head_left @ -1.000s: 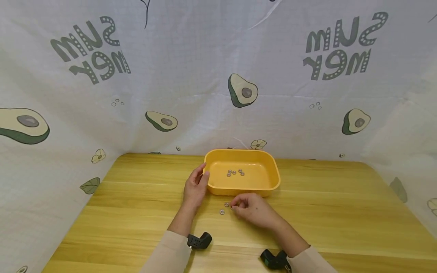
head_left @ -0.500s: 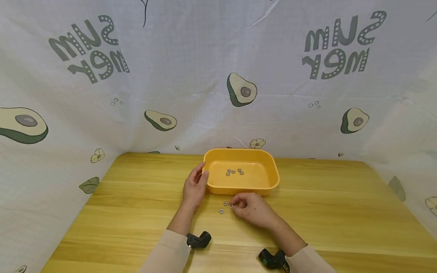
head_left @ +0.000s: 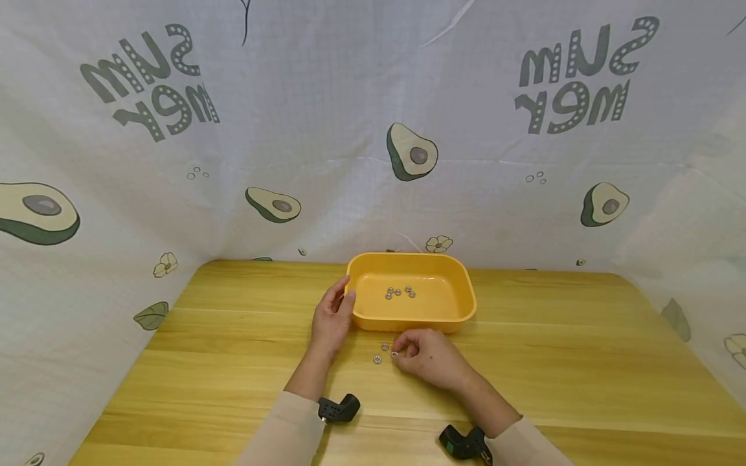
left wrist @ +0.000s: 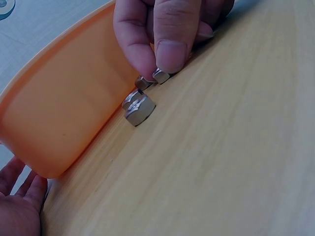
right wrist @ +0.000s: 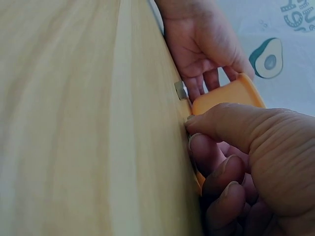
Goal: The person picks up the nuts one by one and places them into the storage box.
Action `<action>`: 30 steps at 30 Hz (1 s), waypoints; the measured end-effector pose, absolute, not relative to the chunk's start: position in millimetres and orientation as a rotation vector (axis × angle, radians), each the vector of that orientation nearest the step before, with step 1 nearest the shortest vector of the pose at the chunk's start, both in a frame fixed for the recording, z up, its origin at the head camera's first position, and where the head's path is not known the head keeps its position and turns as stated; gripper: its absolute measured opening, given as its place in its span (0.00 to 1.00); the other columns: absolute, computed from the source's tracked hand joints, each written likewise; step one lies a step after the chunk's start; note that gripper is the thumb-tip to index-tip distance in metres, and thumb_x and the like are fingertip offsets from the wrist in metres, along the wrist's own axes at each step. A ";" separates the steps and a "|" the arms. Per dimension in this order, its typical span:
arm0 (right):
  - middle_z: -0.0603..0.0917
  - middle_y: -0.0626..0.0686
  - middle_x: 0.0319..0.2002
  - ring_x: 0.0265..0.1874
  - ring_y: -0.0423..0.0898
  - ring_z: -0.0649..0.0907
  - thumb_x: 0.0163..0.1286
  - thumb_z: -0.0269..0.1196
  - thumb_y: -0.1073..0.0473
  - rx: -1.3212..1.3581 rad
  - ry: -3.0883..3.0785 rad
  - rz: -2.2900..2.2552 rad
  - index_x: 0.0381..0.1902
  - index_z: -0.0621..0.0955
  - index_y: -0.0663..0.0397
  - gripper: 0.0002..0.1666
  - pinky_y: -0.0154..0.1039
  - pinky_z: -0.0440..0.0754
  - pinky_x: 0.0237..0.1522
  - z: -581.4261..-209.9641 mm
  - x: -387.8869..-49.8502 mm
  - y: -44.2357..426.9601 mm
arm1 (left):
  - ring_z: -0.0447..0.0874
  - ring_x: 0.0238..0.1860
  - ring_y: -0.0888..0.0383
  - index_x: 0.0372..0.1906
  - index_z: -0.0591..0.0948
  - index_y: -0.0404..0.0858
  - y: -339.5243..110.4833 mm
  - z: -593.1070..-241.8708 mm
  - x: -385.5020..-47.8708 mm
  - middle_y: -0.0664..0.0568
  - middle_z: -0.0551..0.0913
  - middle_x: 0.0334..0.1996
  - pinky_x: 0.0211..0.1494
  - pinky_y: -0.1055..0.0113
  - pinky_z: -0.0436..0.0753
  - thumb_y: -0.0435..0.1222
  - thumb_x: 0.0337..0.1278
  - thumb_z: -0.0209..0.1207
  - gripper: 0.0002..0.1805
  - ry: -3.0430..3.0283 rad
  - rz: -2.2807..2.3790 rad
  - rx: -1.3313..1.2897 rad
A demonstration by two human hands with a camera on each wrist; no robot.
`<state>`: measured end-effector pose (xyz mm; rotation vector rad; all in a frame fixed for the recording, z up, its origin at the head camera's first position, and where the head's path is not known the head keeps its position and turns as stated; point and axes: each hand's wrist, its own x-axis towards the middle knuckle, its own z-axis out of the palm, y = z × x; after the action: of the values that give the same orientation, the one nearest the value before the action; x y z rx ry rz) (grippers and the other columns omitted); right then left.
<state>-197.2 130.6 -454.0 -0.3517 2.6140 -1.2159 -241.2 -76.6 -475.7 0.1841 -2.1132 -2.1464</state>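
Observation:
My left hand (head_left: 332, 320) rests its fingers against the left side of a yellow plastic bin (head_left: 408, 325), thumb near the rim. Between the thumb and index finger of my right hand (head_left: 431, 356) a small metal hex nut (left wrist: 161, 75) is pinched, low at the tabletop in front of the bin. Just left of those fingertips lie two more hex nuts, one nearer the bin (head_left: 385, 347) and one closer to me (head_left: 377, 359). Several hex nuts (head_left: 398, 292) sit on the bin's floor. The right hand's other fingers are curled, as the right wrist view shows.
The wooden table (head_left: 559, 362) spreads out on both sides of the bin. Behind it hangs a white cloth (head_left: 326, 129) printed with avocados, close to the bin's far side. Black wrist cameras (head_left: 340, 409) are strapped at both sleeves.
The nut at my right fingertips shows more clearly than a second ago. Both hands and the bin keep their places; the head view has shifted slightly.

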 end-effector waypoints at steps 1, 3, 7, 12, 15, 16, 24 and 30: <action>0.78 0.45 0.21 0.19 0.41 0.74 0.62 0.73 0.57 -0.350 2.618 -1.212 0.34 0.86 0.46 0.04 0.30 0.67 0.19 -454.1 -197.2 130.3 | 0.69 0.75 0.46 0.71 0.75 0.48 -76.8 -475.4 -240.9 0.46 0.71 0.74 0.76 0.51 0.71 0.43 0.74 0.58 0.24 -2.113 -2.146 0.185; 0.78 0.45 0.21 0.20 0.41 0.74 0.62 0.73 0.57 -0.351 2.623 -1.207 0.34 0.86 0.46 0.05 0.30 0.67 0.19 -454.2 -196.9 129.8 | 0.69 0.75 0.46 0.71 0.75 0.48 -77.0 -475.5 -240.8 0.46 0.71 0.75 0.77 0.51 0.71 0.43 0.74 0.58 0.24 -2.111 -2.150 0.187; 0.78 0.45 0.21 0.19 0.40 0.74 0.62 0.73 0.57 -0.354 2.630 -1.199 0.33 0.86 0.46 0.05 0.29 0.67 0.19 -454.1 -196.3 129.3 | 0.69 0.75 0.46 0.71 0.76 0.48 -77.3 -474.9 -240.5 0.46 0.71 0.75 0.76 0.51 0.71 0.44 0.74 0.58 0.24 -2.112 -2.147 0.191; 0.78 0.45 0.21 0.18 0.40 0.73 0.61 0.74 0.57 -0.372 2.650 -1.183 0.31 0.85 0.46 0.05 0.29 0.66 0.18 -454.9 -195.3 129.1 | 0.68 0.76 0.47 0.70 0.76 0.48 -77.2 -475.3 -241.0 0.47 0.71 0.75 0.77 0.51 0.71 0.44 0.74 0.58 0.24 -2.111 -2.151 0.191; 0.78 0.44 0.20 0.18 0.39 0.73 0.61 0.74 0.57 -0.379 2.661 -1.173 0.31 0.85 0.45 0.05 0.29 0.66 0.18 -455.5 -195.7 129.0 | 0.68 0.76 0.46 0.71 0.76 0.48 -77.1 -474.8 -240.8 0.46 0.71 0.75 0.77 0.51 0.70 0.43 0.74 0.58 0.24 -2.107 -2.149 0.186; 0.78 0.44 0.20 0.18 0.39 0.73 0.61 0.74 0.57 -0.382 2.662 -1.172 0.31 0.85 0.45 0.05 0.29 0.66 0.17 -455.4 -195.8 128.9 | 0.68 0.76 0.46 0.71 0.76 0.47 -77.1 -474.5 -240.6 0.46 0.71 0.75 0.77 0.51 0.70 0.43 0.74 0.58 0.24 -2.107 -2.147 0.186; 0.78 0.43 0.19 0.16 0.38 0.72 0.61 0.73 0.57 -0.404 2.660 -1.148 0.30 0.85 0.43 0.05 0.28 0.65 0.17 -453.2 -195.4 128.8 | 0.67 0.76 0.45 0.71 0.76 0.47 -77.3 -472.9 -240.5 0.45 0.70 0.75 0.77 0.50 0.70 0.43 0.74 0.58 0.24 -2.110 -2.145 0.180; 0.78 0.44 0.19 0.16 0.38 0.72 0.62 0.73 0.57 -0.439 2.643 -1.148 0.31 0.85 0.43 0.04 0.28 0.64 0.16 -448.9 -193.8 128.5 | 0.68 0.76 0.46 0.70 0.76 0.48 -77.1 -474.7 -241.2 0.46 0.71 0.74 0.77 0.51 0.70 0.43 0.74 0.58 0.23 -2.116 -2.136 0.180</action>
<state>-193.8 128.5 -448.9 -0.4388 2.6433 -1.1478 -241.2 -77.1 -474.7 0.1804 -2.1156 -2.1358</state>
